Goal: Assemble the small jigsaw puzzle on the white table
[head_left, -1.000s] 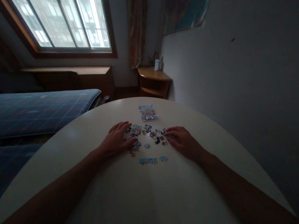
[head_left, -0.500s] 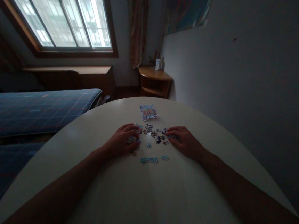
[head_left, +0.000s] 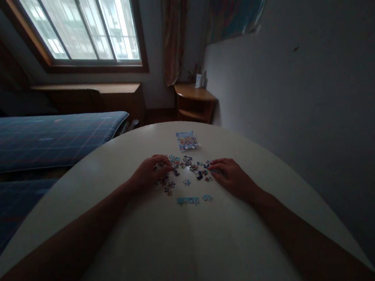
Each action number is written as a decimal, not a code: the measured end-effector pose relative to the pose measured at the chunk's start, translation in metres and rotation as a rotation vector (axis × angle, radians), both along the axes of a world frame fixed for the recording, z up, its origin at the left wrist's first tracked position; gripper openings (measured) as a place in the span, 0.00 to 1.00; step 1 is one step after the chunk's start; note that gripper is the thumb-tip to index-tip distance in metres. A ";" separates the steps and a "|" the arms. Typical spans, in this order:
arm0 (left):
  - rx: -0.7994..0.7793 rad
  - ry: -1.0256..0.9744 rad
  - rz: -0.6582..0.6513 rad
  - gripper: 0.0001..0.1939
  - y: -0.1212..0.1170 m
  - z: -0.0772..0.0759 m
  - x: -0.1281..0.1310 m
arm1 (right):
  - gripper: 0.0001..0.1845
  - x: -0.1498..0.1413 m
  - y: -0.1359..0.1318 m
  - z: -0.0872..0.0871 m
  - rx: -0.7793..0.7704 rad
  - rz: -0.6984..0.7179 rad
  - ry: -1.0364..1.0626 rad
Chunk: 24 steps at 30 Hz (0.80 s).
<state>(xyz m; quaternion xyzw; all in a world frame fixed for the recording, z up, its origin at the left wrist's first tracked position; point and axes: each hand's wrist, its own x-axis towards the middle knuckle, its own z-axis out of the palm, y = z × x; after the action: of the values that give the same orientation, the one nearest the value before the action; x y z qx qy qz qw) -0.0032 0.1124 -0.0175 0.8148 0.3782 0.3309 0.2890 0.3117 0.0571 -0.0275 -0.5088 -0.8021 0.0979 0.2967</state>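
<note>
Loose jigsaw puzzle pieces lie scattered over the white table between my hands. My left hand rests over the left side of the pile, fingers bent and thumb apart from them, with pieces showing in the gap. My right hand lies at the right side of the pile, fingers stretched toward the pieces there and partly covering some. Nearer to me, a joined strip of light-blue puzzle pieces lies flat, with a small light-blue bit just to its right. One single piece sits above the strip.
Behind the pile lies a printed packet on the round white table. A mattress with a blue plaid cover stands to the left. A wooden corner shelf is beyond the table, and a wall rises at the right.
My left hand has shifted a little to the left and curled, uncovering more pieces beside its fingertips and below. My right hand stays where it was.
</note>
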 end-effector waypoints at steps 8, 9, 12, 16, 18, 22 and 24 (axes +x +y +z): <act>0.188 0.148 0.071 0.08 -0.001 -0.012 0.020 | 0.10 -0.001 0.000 0.000 0.005 -0.001 0.006; 0.208 0.166 0.122 0.09 0.001 -0.013 0.017 | 0.10 -0.001 0.000 0.001 0.006 0.003 0.006; 0.227 0.188 0.250 0.10 0.010 -0.015 0.006 | 0.10 -0.001 0.000 0.001 0.014 0.007 0.007; 0.216 0.218 0.330 0.12 0.019 -0.018 -0.005 | 0.10 -0.001 0.000 0.001 0.009 -0.002 0.003; 0.207 0.238 0.325 0.13 0.019 -0.021 -0.005 | 0.10 0.000 0.000 0.001 0.006 0.001 -0.006; 0.187 0.263 0.278 0.14 0.016 -0.021 -0.002 | 0.11 -0.001 -0.001 0.004 0.056 0.007 -0.046; 0.169 0.256 0.268 0.14 0.015 -0.020 0.001 | 0.12 -0.010 -0.004 0.007 0.105 0.027 -0.087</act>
<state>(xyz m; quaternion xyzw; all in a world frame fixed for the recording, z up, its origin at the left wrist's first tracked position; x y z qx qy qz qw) -0.0024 0.1273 -0.0374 0.8140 0.4878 0.2907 0.1223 0.3020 0.0526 -0.0205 -0.4854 -0.8251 0.0376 0.2867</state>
